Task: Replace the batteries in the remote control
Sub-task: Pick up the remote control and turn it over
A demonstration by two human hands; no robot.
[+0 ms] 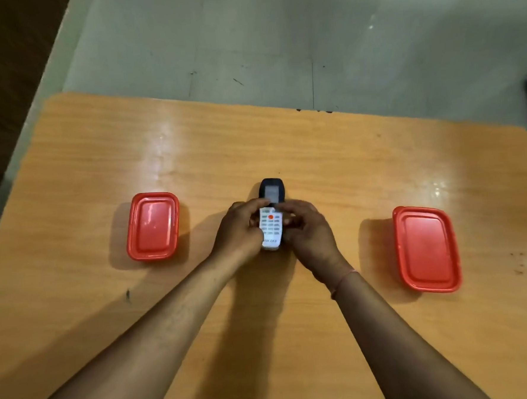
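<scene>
The remote control (270,225) is white with a dark top holding a small screen, an orange button and rows of grey keys. It faces up over the middle of the wooden table (284,155). My left hand (239,231) grips its left side, thumb across the top of the keypad. On the other side, my right hand (309,232) clasps it with fingers curled around the edge. The remote's back and any battery cover are hidden. No loose batteries show.
A closed red plastic box (152,226) sits to the left of my hands and a larger closed red box (426,249) to the right. Beyond the table's far edge is grey floor (277,44). A thin red thread circles my right wrist.
</scene>
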